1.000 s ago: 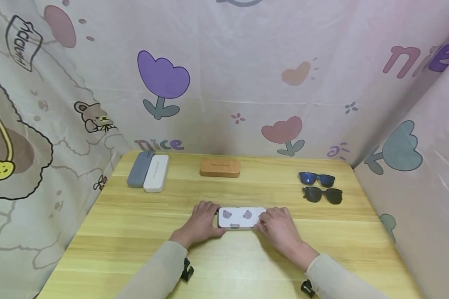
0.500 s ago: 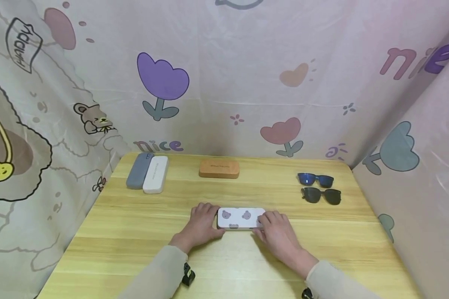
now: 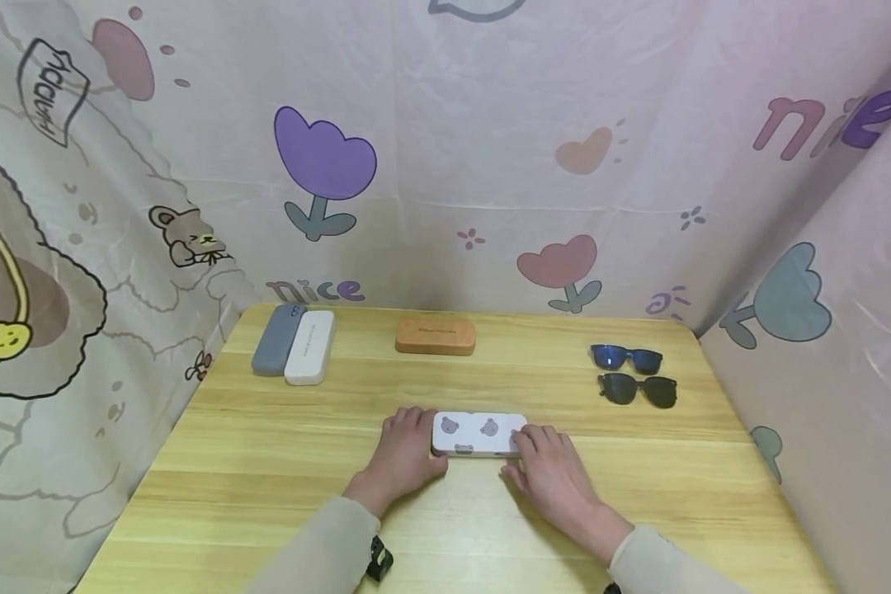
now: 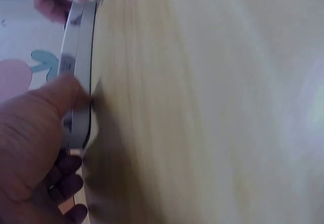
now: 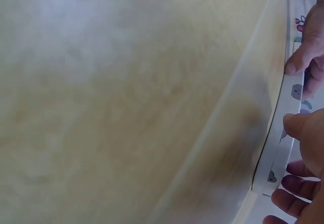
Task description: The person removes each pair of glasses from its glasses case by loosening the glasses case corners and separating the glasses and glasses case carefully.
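A white glasses case (image 3: 479, 434) with grey bear heads lies lengthwise on the table, its lid down. My left hand (image 3: 407, 452) holds its left end, the thumb along the front side and the fingers behind. At the right end my right hand (image 3: 553, 466) has its fingertips on the lid's edge and its thumb low at the front. In the left wrist view the left thumb crosses the long side of the case (image 4: 83, 47). The right wrist view shows the right thumb at the side of the case (image 5: 291, 100), with the other fingers curled near its end.
At the back left a blue-grey case (image 3: 276, 342) and a white case (image 3: 310, 346) lie side by side. An orange-brown case (image 3: 435, 337) is at the back middle. To the right lie blue-lensed sunglasses (image 3: 627, 357) and dark sunglasses (image 3: 638, 389). A printed curtain (image 3: 431, 165) encloses the table (image 3: 431, 536).
My right hand has shifted slightly toward me, its thumb lower than before. The left hand has turned a little at the left end. The case has stayed in place.
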Action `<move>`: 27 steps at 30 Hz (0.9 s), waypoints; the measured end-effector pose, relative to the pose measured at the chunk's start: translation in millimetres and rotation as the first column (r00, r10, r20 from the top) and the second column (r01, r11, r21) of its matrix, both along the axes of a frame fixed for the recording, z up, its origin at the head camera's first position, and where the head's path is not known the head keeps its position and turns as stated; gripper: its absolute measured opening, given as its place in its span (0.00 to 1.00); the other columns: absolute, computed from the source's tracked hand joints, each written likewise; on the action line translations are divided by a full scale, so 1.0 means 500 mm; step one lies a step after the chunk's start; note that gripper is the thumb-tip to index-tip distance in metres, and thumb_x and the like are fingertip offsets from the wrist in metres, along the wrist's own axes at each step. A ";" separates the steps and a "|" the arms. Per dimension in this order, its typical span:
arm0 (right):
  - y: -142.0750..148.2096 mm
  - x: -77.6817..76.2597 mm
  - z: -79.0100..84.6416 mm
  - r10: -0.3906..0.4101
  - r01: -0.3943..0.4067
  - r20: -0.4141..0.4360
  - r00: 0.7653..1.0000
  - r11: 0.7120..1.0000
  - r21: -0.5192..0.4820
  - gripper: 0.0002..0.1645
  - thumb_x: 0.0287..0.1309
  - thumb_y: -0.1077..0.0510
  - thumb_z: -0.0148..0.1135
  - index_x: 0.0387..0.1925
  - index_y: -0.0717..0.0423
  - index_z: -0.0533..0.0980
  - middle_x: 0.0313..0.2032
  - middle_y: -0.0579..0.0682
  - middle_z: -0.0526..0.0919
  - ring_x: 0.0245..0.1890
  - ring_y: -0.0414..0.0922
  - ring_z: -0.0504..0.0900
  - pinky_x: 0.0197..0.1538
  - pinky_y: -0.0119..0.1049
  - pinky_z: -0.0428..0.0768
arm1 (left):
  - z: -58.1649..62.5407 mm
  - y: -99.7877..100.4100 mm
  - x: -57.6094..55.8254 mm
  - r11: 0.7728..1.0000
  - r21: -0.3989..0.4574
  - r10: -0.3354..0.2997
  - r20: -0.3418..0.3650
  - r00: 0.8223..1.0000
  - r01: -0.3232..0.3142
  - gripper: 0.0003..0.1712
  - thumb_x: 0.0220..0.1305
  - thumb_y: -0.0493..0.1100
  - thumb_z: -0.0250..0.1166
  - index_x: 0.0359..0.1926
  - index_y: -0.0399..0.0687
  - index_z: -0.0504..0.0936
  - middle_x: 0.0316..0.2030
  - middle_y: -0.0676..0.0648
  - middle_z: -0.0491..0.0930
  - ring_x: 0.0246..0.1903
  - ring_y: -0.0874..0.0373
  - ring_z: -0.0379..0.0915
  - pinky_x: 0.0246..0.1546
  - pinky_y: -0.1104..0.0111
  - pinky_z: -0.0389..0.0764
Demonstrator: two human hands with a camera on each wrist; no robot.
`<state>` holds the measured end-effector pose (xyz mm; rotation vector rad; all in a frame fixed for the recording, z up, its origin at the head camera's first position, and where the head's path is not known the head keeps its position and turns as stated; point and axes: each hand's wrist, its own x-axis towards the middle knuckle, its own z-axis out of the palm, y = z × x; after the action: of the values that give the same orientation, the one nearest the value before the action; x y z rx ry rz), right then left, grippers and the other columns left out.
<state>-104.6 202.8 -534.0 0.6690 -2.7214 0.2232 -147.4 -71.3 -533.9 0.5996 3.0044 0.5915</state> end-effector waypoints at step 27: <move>-0.034 0.020 -0.015 0.043 -0.042 -0.050 0.998 0.999 0.018 0.49 0.55 0.40 0.78 0.67 0.69 0.73 0.63 0.64 0.80 0.63 0.61 0.79 0.64 0.57 0.79 | 0.043 0.078 0.098 0.955 -0.270 -0.151 -0.097 0.984 0.121 0.48 0.63 0.56 0.72 0.74 0.31 0.69 0.75 0.29 0.65 0.77 0.35 0.59 0.76 0.44 0.63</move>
<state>-94.7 185.8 -541.5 0.7284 -2.6660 0.1910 -98.2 -32.1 -512.2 0.8383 3.0384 0.1503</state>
